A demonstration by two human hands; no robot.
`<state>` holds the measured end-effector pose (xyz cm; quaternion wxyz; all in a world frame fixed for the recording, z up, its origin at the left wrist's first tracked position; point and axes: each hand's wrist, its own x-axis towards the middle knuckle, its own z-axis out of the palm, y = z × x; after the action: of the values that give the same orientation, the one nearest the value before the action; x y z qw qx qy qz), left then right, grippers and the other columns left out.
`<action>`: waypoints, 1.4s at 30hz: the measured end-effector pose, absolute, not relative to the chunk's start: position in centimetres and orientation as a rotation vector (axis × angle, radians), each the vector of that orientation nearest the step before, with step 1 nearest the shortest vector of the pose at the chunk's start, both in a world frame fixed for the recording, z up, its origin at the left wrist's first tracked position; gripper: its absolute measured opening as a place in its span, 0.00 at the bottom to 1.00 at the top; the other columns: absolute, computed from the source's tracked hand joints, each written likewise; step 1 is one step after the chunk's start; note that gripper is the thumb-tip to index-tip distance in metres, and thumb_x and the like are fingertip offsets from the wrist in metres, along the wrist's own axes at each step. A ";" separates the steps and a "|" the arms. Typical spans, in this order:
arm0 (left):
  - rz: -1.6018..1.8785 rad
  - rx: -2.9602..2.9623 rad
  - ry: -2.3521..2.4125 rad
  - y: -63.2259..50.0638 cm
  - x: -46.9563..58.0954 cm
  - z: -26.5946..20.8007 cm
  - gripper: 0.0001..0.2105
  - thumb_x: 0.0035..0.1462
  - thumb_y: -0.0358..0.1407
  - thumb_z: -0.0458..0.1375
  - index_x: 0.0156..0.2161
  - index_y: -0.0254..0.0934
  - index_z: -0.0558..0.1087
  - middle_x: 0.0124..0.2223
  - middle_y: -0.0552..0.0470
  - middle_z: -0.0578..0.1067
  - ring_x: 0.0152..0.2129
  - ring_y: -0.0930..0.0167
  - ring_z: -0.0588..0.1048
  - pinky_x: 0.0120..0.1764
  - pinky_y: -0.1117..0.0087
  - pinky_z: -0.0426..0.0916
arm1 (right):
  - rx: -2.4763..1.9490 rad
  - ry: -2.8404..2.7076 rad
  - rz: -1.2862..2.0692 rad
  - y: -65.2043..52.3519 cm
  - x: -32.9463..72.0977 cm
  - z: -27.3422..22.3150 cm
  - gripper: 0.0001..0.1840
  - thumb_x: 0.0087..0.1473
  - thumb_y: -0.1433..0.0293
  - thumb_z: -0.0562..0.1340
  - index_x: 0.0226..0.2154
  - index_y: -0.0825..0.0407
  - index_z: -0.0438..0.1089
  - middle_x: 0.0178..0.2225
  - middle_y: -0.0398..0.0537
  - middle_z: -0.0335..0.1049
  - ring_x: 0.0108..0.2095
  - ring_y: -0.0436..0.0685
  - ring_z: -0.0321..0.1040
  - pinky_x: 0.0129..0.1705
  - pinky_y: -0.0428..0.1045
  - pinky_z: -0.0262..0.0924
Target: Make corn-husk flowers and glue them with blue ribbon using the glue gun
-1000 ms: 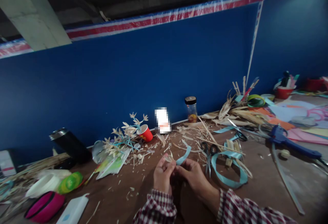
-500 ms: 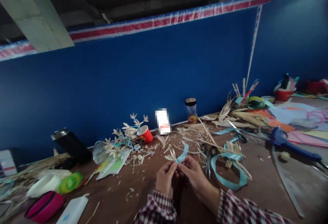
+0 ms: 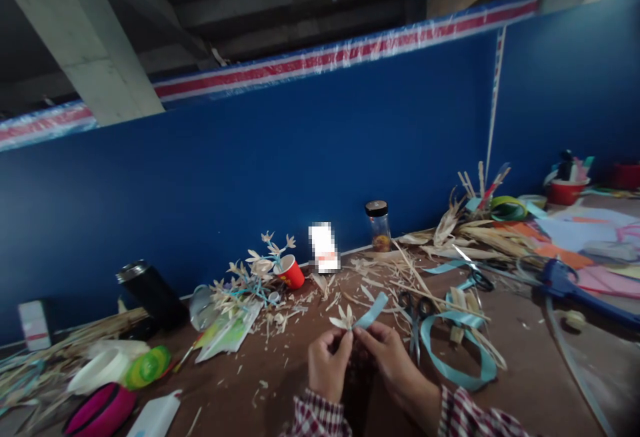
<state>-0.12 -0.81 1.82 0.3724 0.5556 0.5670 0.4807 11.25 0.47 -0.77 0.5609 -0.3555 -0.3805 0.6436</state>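
Observation:
Between my two hands is a small corn-husk flower [image 3: 344,318] with pale pointed petals. My left hand [image 3: 327,362] is closed, pinching the flower at its base. My right hand [image 3: 395,360] is closed on a light blue ribbon [image 3: 373,310], whose free end sticks up to the right, close beside the flower's base. The flower's stem is hidden by my fingers. Just right of my right hand lie dark-handled scissors [image 3: 416,324] and a loop of blue ribbon [image 3: 457,377].
Finished flowers on blue stems [image 3: 250,277] lean by a red paper cup [image 3: 291,272]. Behind stand a lidded jar [image 3: 379,227] and a black flask [image 3: 150,294]. Right are more scissors [image 3: 475,272], corn husks [image 3: 485,237] and a blue glue gun [image 3: 565,284]. Husk scraps litter the brown table [image 3: 280,384].
The whole view has shifted slightly, so things sit lower and further right. My hands still hold the flower and ribbon; the petals now show more spread, and the ribbon end leans further right.

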 end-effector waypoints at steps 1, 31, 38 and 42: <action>1.238 1.453 1.468 -0.8 -0.1 1.8 0.13 0.47 0.42 0.55 0.26 0.32 0.75 0.24 0.46 0.76 0.22 0.68 0.72 0.25 0.73 0.65 | -0.840 -0.907 1.506 0.4 11.3 -0.7 0.16 0.37 0.60 0.66 0.24 0.57 0.72 0.18 0.41 0.65 0.19 0.46 0.55 0.21 0.42 0.49; 1.339 1.466 1.540 -0.7 0.1 1.6 0.11 0.47 0.37 0.54 0.23 0.32 0.74 0.22 0.49 0.75 0.20 0.69 0.71 0.25 0.73 0.63 | -1.111 -1.381 0.932 -0.7 11.5 0.2 0.17 0.47 0.59 0.58 0.21 0.55 0.70 0.20 0.47 0.67 0.25 0.55 0.61 0.27 0.45 0.55; 1.348 1.275 1.494 0.0 0.1 0.7 0.12 0.45 0.39 0.55 0.19 0.32 0.71 0.16 0.53 0.70 0.14 0.73 0.66 0.20 0.75 0.59 | -1.064 -0.883 1.291 -1.8 11.7 0.8 0.19 0.38 0.58 0.64 0.35 0.49 0.67 0.28 0.47 0.69 0.28 0.58 0.65 0.27 0.49 0.59; 1.329 1.217 1.519 0.3 0.1 0.3 0.12 0.43 0.40 0.56 0.17 0.34 0.68 0.11 0.57 0.64 0.10 0.76 0.62 0.16 0.76 0.55 | -0.964 -0.951 1.303 -6.2 12.0 2.5 0.16 0.47 0.54 0.55 0.39 0.38 0.64 0.28 0.44 0.69 0.27 0.56 0.65 0.27 0.50 0.58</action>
<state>0.11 0.28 0.31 0.3822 0.4772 0.5956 0.5211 11.97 -6.21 2.46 0.5901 -0.4141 -0.4086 0.5598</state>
